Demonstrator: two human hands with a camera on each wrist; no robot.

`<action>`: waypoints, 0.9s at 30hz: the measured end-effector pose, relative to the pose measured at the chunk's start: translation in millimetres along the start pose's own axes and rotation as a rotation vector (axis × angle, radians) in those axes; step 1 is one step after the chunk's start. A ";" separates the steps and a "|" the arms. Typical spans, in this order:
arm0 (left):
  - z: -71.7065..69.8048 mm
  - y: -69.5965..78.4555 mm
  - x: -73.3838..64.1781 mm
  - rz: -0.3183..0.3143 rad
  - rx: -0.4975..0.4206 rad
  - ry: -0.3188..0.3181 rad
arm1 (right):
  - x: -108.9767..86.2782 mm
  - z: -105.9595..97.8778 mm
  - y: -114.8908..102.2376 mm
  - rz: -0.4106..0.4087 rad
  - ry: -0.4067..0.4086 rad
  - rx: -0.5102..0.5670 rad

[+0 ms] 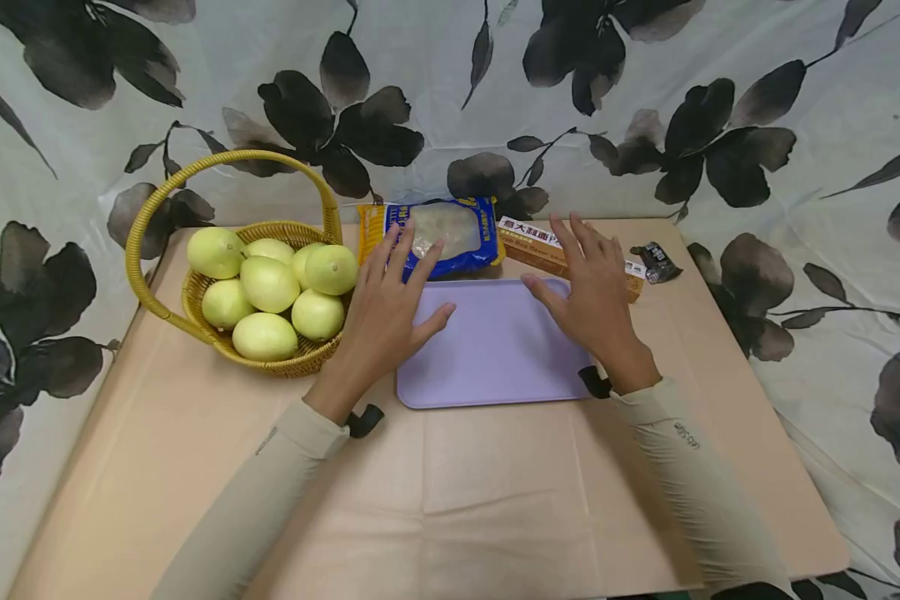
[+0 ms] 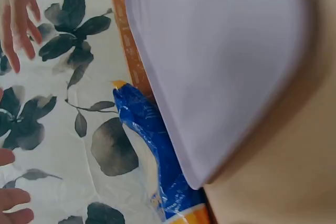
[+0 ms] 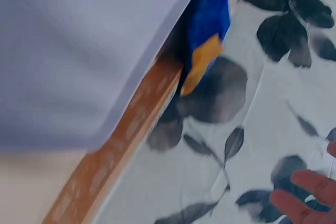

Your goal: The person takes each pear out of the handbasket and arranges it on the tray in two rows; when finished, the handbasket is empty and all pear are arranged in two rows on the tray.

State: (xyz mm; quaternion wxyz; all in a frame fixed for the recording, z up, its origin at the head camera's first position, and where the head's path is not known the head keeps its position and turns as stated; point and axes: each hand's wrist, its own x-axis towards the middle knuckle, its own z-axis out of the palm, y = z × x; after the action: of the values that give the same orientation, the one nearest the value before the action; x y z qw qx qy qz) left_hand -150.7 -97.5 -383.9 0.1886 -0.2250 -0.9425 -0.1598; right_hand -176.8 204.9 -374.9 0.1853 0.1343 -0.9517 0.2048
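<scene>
A lilac rectangular tray (image 1: pixel 487 350) lies on the table with nothing on it. Over its left edge my left hand (image 1: pixel 390 308) hovers, fingers spread and straight, holding nothing. My right hand (image 1: pixel 588 292) is held above the tray's right edge in the same way, palm down with the thumb out. Behind the tray lie a blue and yellow plastic packet (image 1: pixel 438 237) with a pale content showing through its window, and an orange-brown box (image 1: pixel 532 246) with printed characters. In the left wrist view, the tray (image 2: pixel 210 51) fills the upper middle.
A yellow wicker basket (image 1: pixel 300 362) with a tall handle holds several pale green round fruits (image 1: pixel 270 283) to the left. A small black packet (image 1: pixel 656 262) lies at the back right. A floral cloth (image 1: pixel 450 100) hangs behind the table (image 1: pixel 495 500).
</scene>
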 end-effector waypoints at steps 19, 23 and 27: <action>-35.2 -32.8 -109.7 -0.415 -0.264 0.846 | 5.4 37.5 -62.8 -0.187 0.065 0.343; -37.1 -41.8 -126.2 -0.591 -0.318 0.872 | 6.2 44.4 -72.1 -0.193 0.038 0.364; -36.1 -50.6 -137.3 -0.733 -0.418 0.830 | 7.3 50.4 -82.7 -0.205 0.023 0.387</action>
State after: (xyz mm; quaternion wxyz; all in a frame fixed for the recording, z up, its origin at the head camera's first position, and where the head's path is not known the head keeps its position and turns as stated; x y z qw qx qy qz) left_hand -51.4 -204.3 -421.8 0.4259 0.1640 -0.7546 -0.4715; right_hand -170.9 108.6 -386.5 0.1867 0.2610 -0.8738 0.3655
